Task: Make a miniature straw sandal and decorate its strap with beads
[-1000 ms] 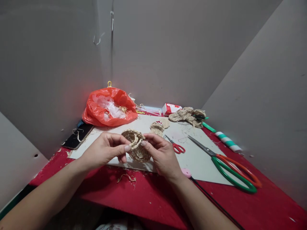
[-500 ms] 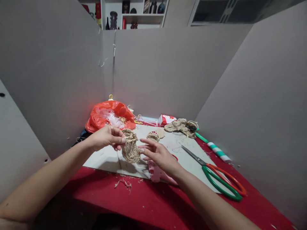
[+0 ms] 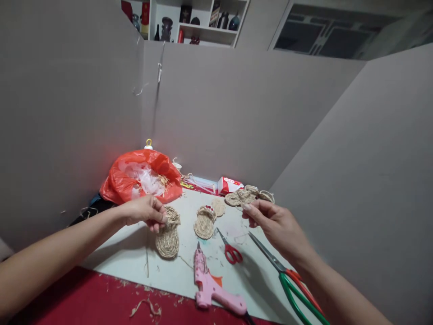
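My left hand (image 3: 148, 212) pinches the upper end of a small woven straw slipper (image 3: 168, 242), which hangs over the white board with its sole end toward me. My right hand (image 3: 272, 222) is off to the right, thumb and fingertips pressed together; what is between them is too small to make out. Between the hands lies a second straw slipper (image 3: 204, 224) with red beads on its strap. In front of it are a pink hot glue gun (image 3: 211, 286) and small red-handled scissors (image 3: 231, 253).
Large shears (image 3: 287, 280) with green and orange handles lie below my right forearm. At the back are a red plastic bag (image 3: 135, 158), a red and white box (image 3: 230, 185) and a heap of woven straw pieces (image 3: 245, 195). Grey partitions (image 3: 209, 108) enclose the table.
My right hand has left the slipper, moved right and closed its fingertips. My left hand has shifted left with the slipper. The glue gun and small scissors now show fully.
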`<state>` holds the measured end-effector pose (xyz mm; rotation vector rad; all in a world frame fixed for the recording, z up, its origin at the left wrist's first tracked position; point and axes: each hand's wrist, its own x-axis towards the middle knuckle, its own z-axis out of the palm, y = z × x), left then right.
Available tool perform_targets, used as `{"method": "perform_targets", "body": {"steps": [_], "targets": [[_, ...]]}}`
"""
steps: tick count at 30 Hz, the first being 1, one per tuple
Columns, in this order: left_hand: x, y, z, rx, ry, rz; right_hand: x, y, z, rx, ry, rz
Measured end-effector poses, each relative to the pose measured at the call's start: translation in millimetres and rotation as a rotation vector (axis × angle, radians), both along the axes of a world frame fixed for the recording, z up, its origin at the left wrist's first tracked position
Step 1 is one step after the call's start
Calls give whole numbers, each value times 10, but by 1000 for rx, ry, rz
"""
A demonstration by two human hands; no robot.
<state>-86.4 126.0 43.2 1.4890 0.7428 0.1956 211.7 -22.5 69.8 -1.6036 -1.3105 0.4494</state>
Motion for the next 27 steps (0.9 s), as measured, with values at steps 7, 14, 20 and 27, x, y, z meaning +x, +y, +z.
{"method": "perform_targets", "body": {"steps": [7, 14, 20, 27], "targets": [[234, 310, -294, -113, -20, -25, 309, 501, -94, 44, -113, -39], [304, 522, -608, -251, -37, 7, 471, 1429, -502, -38, -94, 16], [288, 483, -634, -299, -77, -8, 318, 2001, -595, -103, -189, 52], [357, 489, -773, -354, -130, -64, 85, 2827, -606, -94, -547, 142]]}}
